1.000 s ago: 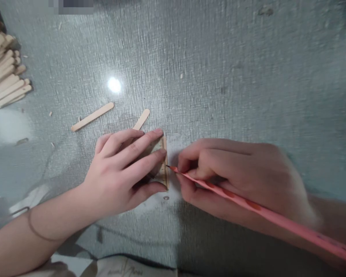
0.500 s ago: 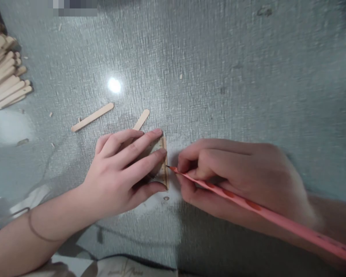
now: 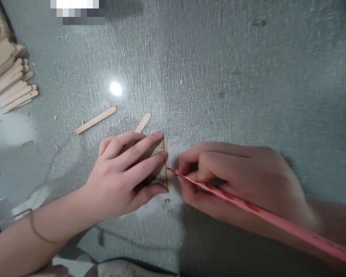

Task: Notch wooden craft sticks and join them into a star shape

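Head view: flattened left hand (image 3: 123,171) pins a pale wooden stick (image 3: 166,180); right hand (image 3: 233,181) pinches a pink pencil (image 3: 276,222).

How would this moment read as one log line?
left hand: pressing small tan strip flat | right hand: holding pink pencil, tip at strip edge | loose craft stick on table

Grey-green textured tabletop (image 3: 248,77) fills the view; a bright glare (image 3: 115,88) left of centre.

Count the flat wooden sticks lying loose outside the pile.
2: one pale flat wooden stick lies alone left of centre; another pokes from under the left hand. More may hide beneath.
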{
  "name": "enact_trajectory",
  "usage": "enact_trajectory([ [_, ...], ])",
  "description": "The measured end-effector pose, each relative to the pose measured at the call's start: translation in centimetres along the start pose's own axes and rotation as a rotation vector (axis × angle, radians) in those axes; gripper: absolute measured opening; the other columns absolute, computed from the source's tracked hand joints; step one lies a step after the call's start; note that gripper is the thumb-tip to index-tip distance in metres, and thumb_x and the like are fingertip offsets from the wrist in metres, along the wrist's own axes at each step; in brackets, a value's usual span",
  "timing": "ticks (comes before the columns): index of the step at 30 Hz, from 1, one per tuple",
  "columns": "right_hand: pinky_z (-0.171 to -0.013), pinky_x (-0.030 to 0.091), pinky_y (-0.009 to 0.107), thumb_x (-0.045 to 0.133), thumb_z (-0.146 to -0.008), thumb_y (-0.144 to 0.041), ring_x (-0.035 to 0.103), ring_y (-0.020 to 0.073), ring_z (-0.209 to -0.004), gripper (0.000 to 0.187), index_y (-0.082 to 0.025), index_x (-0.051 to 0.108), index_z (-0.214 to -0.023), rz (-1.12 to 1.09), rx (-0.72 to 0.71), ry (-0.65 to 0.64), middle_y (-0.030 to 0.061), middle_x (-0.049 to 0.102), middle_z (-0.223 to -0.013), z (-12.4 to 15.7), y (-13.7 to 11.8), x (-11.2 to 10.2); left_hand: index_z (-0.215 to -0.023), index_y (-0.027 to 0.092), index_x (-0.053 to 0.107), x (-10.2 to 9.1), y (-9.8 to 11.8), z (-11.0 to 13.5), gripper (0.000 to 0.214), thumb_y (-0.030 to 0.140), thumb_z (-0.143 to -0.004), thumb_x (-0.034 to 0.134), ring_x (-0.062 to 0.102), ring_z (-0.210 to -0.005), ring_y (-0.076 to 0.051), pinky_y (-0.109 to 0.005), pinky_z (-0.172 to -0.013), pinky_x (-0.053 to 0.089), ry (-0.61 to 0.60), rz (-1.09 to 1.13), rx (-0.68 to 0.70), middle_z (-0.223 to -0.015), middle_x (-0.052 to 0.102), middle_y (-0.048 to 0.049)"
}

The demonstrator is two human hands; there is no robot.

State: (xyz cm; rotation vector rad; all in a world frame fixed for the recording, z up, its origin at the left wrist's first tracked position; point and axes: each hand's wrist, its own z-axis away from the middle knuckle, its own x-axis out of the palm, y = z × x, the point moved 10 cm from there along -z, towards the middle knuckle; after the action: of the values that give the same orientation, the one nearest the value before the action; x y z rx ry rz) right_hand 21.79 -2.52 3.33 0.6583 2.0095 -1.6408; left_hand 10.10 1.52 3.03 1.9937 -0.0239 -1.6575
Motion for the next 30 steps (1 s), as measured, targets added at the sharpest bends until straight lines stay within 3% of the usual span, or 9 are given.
enact_trajectory([
  [30, -0.049, 0.049, 0.018, 0.064, -0.081, -0.004, 0.061, 0.0062, -0.055, 0.028, -0.022, 0.046, -0.069, -0.022, -0.005, -0.013, -0.0061, 0.067, -0.072, -0.33, -0.15, 0.02, -0.124, 0.024, 0.065, 0.23, -0.24, -0.02, 0.044, 0.056, -0.093, 0.065, 0.057, -0.123, -0.032, -0.052, -0.099, 0.046, -0.028, 0.005, -0.036, -0.141, 0.065, -0.0094],
])
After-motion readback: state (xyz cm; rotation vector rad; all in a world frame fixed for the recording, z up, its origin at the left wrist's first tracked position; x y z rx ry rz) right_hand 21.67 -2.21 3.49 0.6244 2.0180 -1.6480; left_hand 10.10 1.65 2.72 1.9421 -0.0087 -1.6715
